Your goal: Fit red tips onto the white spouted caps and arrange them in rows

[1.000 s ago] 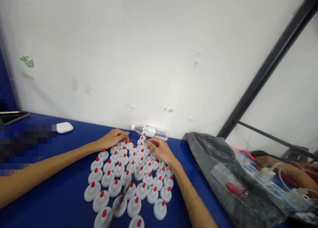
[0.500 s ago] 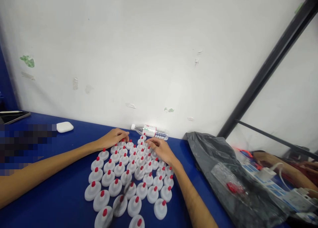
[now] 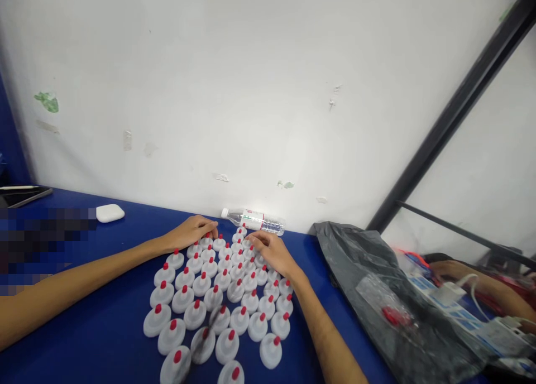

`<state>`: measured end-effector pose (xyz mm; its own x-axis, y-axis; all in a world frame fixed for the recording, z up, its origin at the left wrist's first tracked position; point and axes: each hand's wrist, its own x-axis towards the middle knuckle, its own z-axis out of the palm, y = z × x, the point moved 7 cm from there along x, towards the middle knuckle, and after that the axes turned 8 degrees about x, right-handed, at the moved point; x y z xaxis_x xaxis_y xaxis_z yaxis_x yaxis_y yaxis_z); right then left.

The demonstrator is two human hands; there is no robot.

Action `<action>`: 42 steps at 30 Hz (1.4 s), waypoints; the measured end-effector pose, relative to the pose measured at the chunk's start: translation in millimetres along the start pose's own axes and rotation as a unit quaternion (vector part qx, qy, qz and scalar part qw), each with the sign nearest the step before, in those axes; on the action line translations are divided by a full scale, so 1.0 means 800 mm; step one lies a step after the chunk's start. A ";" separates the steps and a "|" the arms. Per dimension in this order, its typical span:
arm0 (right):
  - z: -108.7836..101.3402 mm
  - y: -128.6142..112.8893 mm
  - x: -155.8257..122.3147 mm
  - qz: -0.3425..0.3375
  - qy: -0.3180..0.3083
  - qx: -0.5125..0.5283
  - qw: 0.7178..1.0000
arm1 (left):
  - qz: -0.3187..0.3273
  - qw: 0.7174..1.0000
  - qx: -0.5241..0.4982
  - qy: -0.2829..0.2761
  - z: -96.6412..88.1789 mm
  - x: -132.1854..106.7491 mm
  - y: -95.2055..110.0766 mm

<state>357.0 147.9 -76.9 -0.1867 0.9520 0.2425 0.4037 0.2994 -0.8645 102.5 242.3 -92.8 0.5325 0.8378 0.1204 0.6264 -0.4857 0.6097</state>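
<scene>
Several whitish translucent plastic caps with red tips (image 3: 195,315) stand in loose rows on the blue table. My left hand (image 3: 191,233) rests at the far left edge of the group, its fingers loosely bent and apart beside the rearmost caps. Across from it, my right hand (image 3: 270,251) lies over the caps on the far right side, with its fingers reaching down among them and partly covering some. Neither hand visibly lifts a cap. Behind the group, a clear plastic bottle (image 3: 274,224) with a white cap lies on its side near the wall.
A white earbud case (image 3: 109,213) lies to the left, with a tablet (image 3: 25,195) at the far left edge. On the right are a dark grey plastic bag (image 3: 355,261), a clear bag with red pieces (image 3: 393,316), and power strips (image 3: 456,311). Another person's arm (image 3: 481,286) shows beyond.
Both hands and the caps stay in place. At the far right, the other person's arm has shifted slightly.
</scene>
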 end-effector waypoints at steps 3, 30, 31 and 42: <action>-0.001 0.002 0.000 0.005 0.004 -0.005 1.000 | -0.003 1.000 -0.004 0.000 0.000 0.000 0.001; -0.014 0.001 0.001 0.032 0.059 -0.060 0.996 | -0.016 1.000 -0.008 0.002 0.001 0.000 -0.003; -0.015 0.001 0.001 0.032 0.060 -0.058 0.996 | -0.015 1.000 -0.007 0.002 0.001 -0.001 -0.002; -0.009 -0.007 -0.001 0.001 0.011 -0.044 0.999 | -0.009 1.000 -0.007 0.002 0.000 0.000 0.001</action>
<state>361.2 145.6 -68.9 -0.1674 0.9533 0.2513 0.4807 0.3015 -0.8234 103.3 241.6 -92.4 0.5189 0.8474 0.1127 0.6273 -0.4670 0.6232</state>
